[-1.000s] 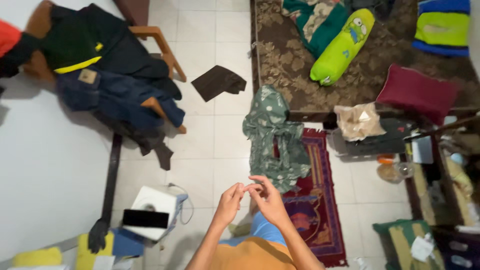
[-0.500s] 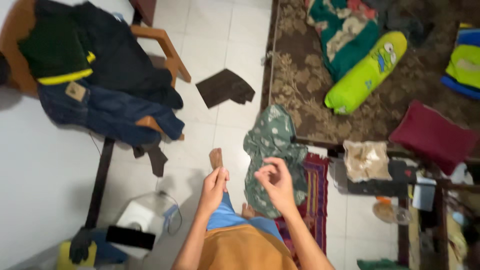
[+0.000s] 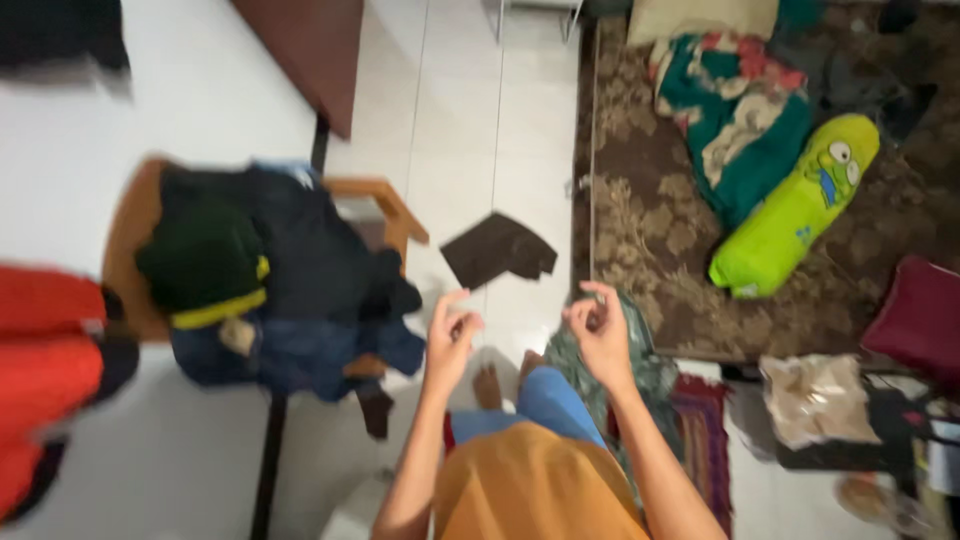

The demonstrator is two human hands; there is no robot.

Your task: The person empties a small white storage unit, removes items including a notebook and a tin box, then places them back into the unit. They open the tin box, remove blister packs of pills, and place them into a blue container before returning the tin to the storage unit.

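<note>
Below, pale tiled floor (image 3: 460,130), patterned mattress (image 3: 650,240)

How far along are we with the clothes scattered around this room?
Nothing looks tidied. The dark clothes pile sits heaped on the wooden chair, a dark brown cloth lies on the white tiled floor, and a green patterned garment hangs off the mattress edge. Left hand and right hand are raised and look empty, though the picture is blurred.
</note>
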